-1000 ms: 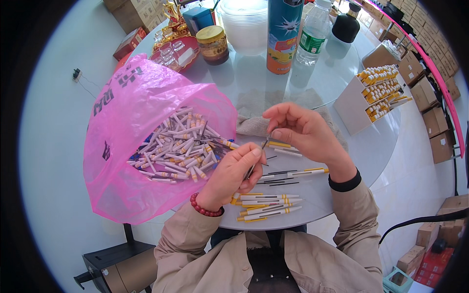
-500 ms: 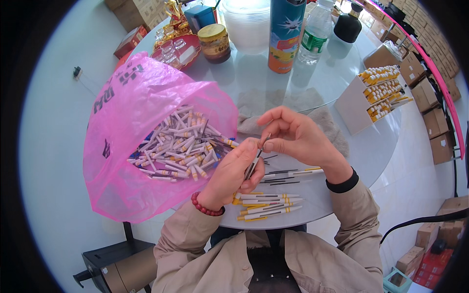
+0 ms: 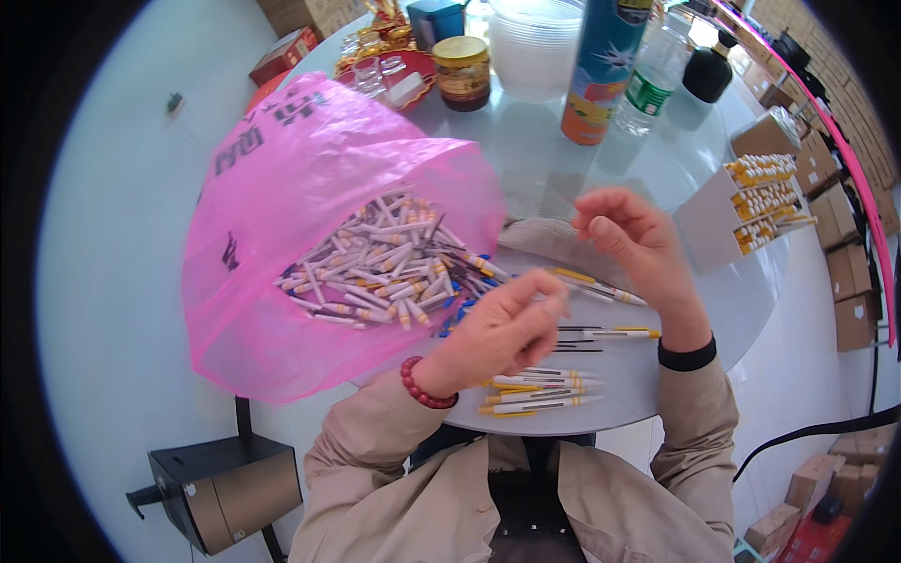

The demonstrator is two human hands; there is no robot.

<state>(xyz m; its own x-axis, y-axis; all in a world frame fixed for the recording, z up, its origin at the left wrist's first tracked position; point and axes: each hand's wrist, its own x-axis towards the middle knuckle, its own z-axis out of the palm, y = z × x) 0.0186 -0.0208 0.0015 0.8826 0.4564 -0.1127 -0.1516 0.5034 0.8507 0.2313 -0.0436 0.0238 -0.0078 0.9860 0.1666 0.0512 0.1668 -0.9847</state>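
Observation:
My left hand (image 3: 502, 330) is closed, its fingers curled and slightly blurred, above the table beside the open mouth of a pink plastic bag (image 3: 272, 281). What it holds, if anything, is hidden. To its right, my right hand (image 3: 643, 249) is raised over a grey cloth (image 3: 549, 246), thumb apart from the bent fingers, nothing visible in it. Inside the bag lies a heap of white pen barrels (image 3: 375, 267) with yellowish bands. Several white-and-yellow pens (image 3: 540, 399) lie at the table's near edge. Thin black refills (image 3: 580, 351) and another pen (image 3: 619, 333) rest between the hands.
A white box of yellow-and-white pens (image 3: 718, 211) stands at the right. Along the back are a lidded jar (image 3: 463, 80), stacked clear plastic bowls (image 3: 535, 52), a spray can (image 3: 601, 84), a water bottle (image 3: 649, 89), a dark bottle (image 3: 710, 70) and a red tray (image 3: 418, 70).
My hands, together before around a small dark piece, have drawn apart. The right hand has moved right and opened; the left has turned over. The whole view has shifted slightly.

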